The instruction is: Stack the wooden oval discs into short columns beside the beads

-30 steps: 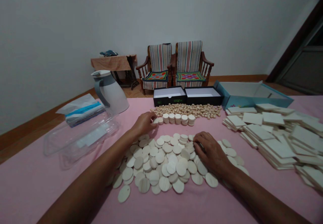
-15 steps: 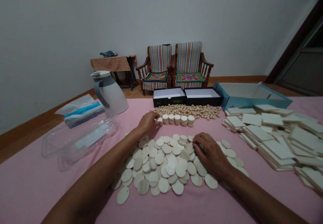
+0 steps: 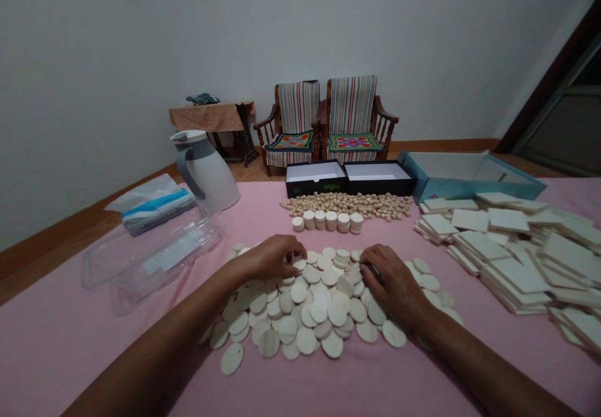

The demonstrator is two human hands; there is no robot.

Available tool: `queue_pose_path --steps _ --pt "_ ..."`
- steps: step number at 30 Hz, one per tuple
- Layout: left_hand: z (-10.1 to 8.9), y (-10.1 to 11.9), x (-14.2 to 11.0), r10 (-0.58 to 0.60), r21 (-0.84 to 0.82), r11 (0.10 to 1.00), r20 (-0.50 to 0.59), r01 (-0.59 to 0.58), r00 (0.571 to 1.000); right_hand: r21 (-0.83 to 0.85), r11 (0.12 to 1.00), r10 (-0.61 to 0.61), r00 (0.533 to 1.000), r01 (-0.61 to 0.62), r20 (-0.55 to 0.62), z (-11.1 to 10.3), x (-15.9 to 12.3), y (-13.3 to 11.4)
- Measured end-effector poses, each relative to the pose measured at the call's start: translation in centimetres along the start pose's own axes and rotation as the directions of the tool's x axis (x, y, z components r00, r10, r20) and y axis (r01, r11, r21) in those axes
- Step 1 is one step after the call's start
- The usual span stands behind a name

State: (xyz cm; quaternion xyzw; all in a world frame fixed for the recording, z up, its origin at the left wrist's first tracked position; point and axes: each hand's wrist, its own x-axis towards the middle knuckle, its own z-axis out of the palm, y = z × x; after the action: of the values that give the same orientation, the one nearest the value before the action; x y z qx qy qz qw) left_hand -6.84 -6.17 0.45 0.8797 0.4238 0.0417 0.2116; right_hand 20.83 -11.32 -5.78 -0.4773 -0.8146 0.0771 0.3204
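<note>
A heap of thin round wooden discs [image 3: 297,317] lies on the pink cloth in front of me. At its far left side, my left hand [image 3: 282,257] reaches down with thumb and bent fingers apart, around a disc at the top of the heap; no firm hold shows. My right hand [image 3: 389,279] rests at the heap's right side, fingers bent over the discs there and thumb apart from them. Beyond the heap runs a row of short disc stacks [image 3: 331,220]; the leftmost stack [image 3: 298,223] is lower than the others.
Small wooden beads [image 3: 352,204] lie behind the stacks, before two black boxes [image 3: 317,186] and a blue box [image 3: 474,186]. Square wooden boards [image 3: 516,276] are piled at right. A jug [image 3: 211,176], a tissue pack [image 3: 157,209] and clear plastic trays [image 3: 154,260] stand left.
My left hand has left the lowest stack at the row's left end and come back toward me to the heap. The right hand stays about where it was.
</note>
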Motion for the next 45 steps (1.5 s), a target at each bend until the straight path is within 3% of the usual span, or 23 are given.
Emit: queue_pose_path --steps 5,8,12,16,25,37,45 --pt "0.2 0.3 0.2 -0.016 0.048 0.999 -0.032 0.017 0.999 -0.001 1.000 -0.004 1.000 0.004 -0.004 0.1 0.0 0.2" --pt "-0.1 -0.4 0.7 -0.076 0.021 0.997 -0.130 0.080 0.989 0.001 1.000 -0.018 1.000 0.018 -0.013 0.1 0.0 0.2" --pt "-0.7 -2.4 2.6 -0.189 -0.015 0.980 -0.360 0.197 0.914 0.001 1.000 -0.014 1.000 0.014 -0.015 0.1 0.0 0.2" --pt "-1.0 -4.1 4.8 -0.243 0.024 0.958 -0.467 0.286 0.850 0.006 1.000 -0.007 1.000 0.007 -0.011 0.1 0.0 0.1" --pt "0.1 -4.9 6.6 -0.249 0.059 0.947 -0.481 0.314 0.841 0.003 1.000 -0.023 0.999 0.023 -0.026 0.1 0.0 0.2" --pt "0.6 -4.3 5.3 -0.260 0.131 0.933 -0.397 0.335 0.880 0.019 1.000 0.002 1.000 -0.002 0.007 0.1 0.0 0.1" --pt "0.9 -3.9 5.6 -0.227 0.126 0.945 -0.414 0.302 0.882 0.023 1.000 0.014 1.000 -0.014 0.011 0.1 0.0 0.0"
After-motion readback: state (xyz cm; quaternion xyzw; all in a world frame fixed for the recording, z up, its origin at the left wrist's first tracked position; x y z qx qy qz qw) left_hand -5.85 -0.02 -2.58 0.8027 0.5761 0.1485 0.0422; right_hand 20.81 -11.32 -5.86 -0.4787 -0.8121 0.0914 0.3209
